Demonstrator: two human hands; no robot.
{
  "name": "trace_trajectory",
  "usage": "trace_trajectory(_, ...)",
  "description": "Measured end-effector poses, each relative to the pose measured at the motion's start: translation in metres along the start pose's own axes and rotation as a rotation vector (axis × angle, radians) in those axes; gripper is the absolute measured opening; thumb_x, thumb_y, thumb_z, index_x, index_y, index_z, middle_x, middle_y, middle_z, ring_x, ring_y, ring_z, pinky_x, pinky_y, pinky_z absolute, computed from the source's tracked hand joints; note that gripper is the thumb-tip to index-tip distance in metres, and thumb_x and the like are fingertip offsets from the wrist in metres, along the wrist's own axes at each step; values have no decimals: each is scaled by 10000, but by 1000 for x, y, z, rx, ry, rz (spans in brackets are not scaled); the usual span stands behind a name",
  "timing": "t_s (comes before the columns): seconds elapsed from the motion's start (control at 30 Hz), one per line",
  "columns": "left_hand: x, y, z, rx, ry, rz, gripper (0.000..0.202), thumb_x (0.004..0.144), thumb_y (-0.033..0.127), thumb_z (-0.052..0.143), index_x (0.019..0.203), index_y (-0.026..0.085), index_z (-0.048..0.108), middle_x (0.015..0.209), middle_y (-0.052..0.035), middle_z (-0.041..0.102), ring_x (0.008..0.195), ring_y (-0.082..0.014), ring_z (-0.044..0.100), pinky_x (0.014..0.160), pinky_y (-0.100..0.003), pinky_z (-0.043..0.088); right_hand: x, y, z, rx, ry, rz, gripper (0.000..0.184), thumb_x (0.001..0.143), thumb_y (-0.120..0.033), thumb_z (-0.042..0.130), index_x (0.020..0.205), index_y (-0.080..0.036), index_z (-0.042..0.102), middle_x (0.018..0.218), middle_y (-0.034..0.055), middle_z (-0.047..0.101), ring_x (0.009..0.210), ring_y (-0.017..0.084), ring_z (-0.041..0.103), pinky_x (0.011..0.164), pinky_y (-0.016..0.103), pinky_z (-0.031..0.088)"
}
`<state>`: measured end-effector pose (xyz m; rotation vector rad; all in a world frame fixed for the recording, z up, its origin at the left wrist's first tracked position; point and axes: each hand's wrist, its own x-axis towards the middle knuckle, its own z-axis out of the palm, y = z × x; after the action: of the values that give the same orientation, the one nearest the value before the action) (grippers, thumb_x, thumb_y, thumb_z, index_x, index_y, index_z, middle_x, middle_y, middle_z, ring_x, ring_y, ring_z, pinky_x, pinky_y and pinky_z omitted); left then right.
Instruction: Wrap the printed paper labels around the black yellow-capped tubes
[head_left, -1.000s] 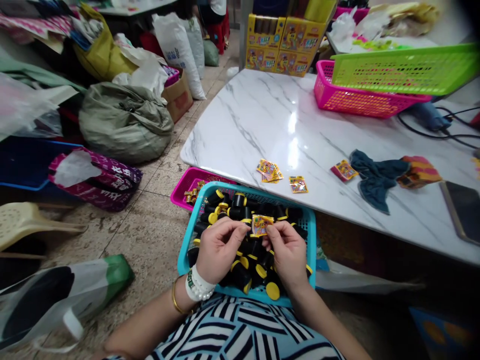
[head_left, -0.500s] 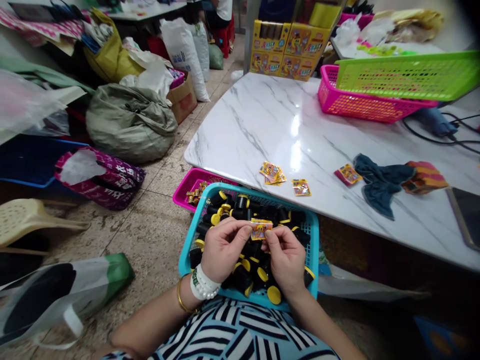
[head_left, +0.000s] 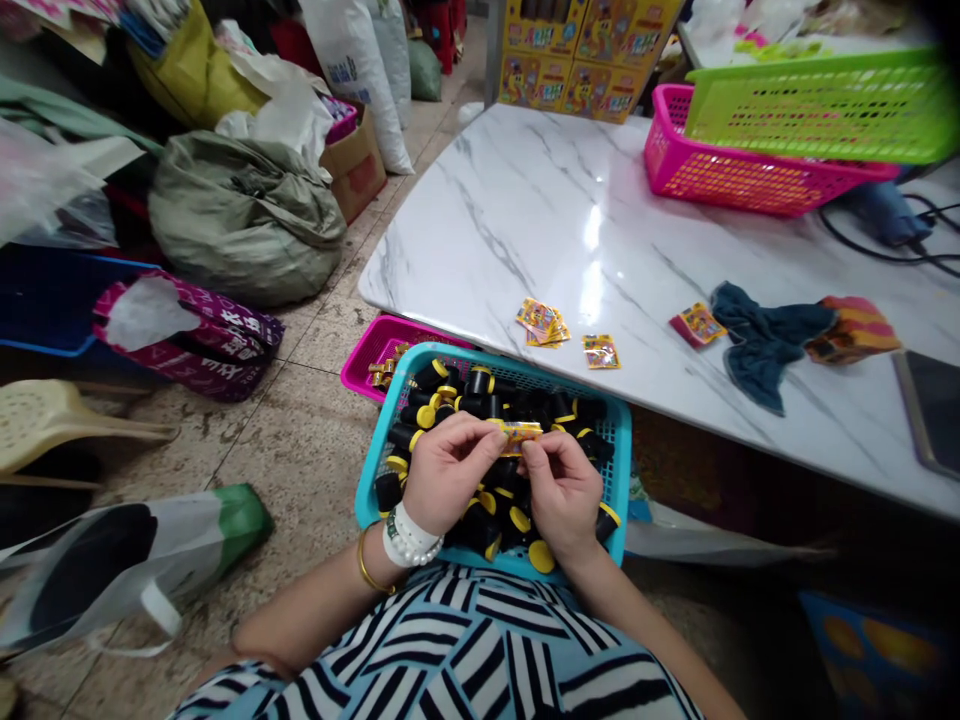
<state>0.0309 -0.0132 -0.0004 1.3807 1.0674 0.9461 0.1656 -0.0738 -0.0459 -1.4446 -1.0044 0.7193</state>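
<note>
Between my two hands is a small yellow printed card or label (head_left: 519,436), pinched at its edges. My left hand (head_left: 450,470) has its left side between thumb and fingers, and my right hand (head_left: 562,490) grips the lower right. Both hands are above a turquoise basket (head_left: 624,470) that rests at my lap. In it lie many small black containers (head_left: 480,380) with yellow lids. Matching yellow cards (head_left: 541,320) are piled near the table edge, with a single card (head_left: 601,352) to their right.
A white marbled table (head_left: 465,230) stands ahead. It carries another card stack (head_left: 699,325), a dark blue cloth (head_left: 765,335), a phone-like dark device (head_left: 930,410) and pink (head_left: 720,175) and green baskets (head_left: 817,110). A small pink basket (head_left: 360,360) sits behind mine. Bags crowd the floor at left.
The card between my fingers now looks folded or tilted, showing a narrower face. My view has shifted slightly downward, so the table and basket sit higher in the picture.
</note>
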Motion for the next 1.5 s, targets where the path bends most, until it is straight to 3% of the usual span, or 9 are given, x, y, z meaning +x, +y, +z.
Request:
trace_trajectory(0.17,-2,-4,1,30,60,72,64,752,241,768,790,192,783,838,-51,688,780,-154,627,698,-266,528,0,1,1,-97,-43,-16,194,904,-367,620,761,-235,604,718,8,619,666,172,573,656,319,466)
trace_trajectory(0.3,-6,-7,-2,-28,47,-100,100,772,268,755,815,179,768,638,-4,653,551,-104,571,513,-219,465,1,-4,-17,-155,-122,-22,115,915,-334,604,878,-235,651,785,17,659,680,169,604,648,312,484)
trace_trajectory(0.37,-6,-9,-6,-114,25,-212,141,792,305,738,832,170,727,507,39,581,400,-70,476,401,-189,360,-1,-9,-37,-246,-252,-107,103,914,-292,603,982,-238,658,841,25,676,706,171,615,653,310,498)
trace_trajectory(0.53,1,-12,-14,-371,18,-438,259,742,358,768,782,166,599,431,67,532,314,-52,431,336,-143,227,-23,-8,-88,-676,-880,-495,323,915,-150,553,1222,-227,620,1084,84,711,1048,257,596,854,401,507)
trace_trajectory(0.67,6,-9,-11,-441,-94,-550,332,644,316,839,858,121,677,594,9,652,347,-22,431,341,-142,243,-36,3,-94,-862,-969,-672,314,942,-178,550,1235,-251,634,1132,97,705,1039,270,597,808,409,503)
trace_trajectory(0.8,9,-5,-7,-452,-143,-550,329,634,312,852,829,94,703,697,-39,695,379,-5,441,358,-134,256,-27,-7,-89,-727,-840,-543,257,942,-191,551,1171,-211,664,1000,97,709,921,233,625,773,385,526)
trace_trajectory(0.97,15,-7,-3,-461,-141,-568,345,647,349,850,781,91,665,674,-35,676,361,2,419,347,-124,219,-4,-24,-73,11,-359,-29,329,872,-307,684,1195,-265,639,1045,70,703,851,187,672,728,313,571)
trace_trajectory(1.1,18,-9,5,-506,-157,-546,359,648,345,855,802,89,656,728,-38,683,374,9,424,352,-117,238,7,-19,-49,438,-205,205,332,799,-359,765,1111,-268,696,951,27,712,695,134,645,633,259,565)
trace_trajectory(1.5,27,-11,7,-599,-215,-631,386,808,478,707,736,118,589,469,14,541,314,-24,367,311,-140,119,18,-11,-38,199,7,186,269,792,-319,764,1029,-211,697,969,51,744,863,178,706,798,302,594)
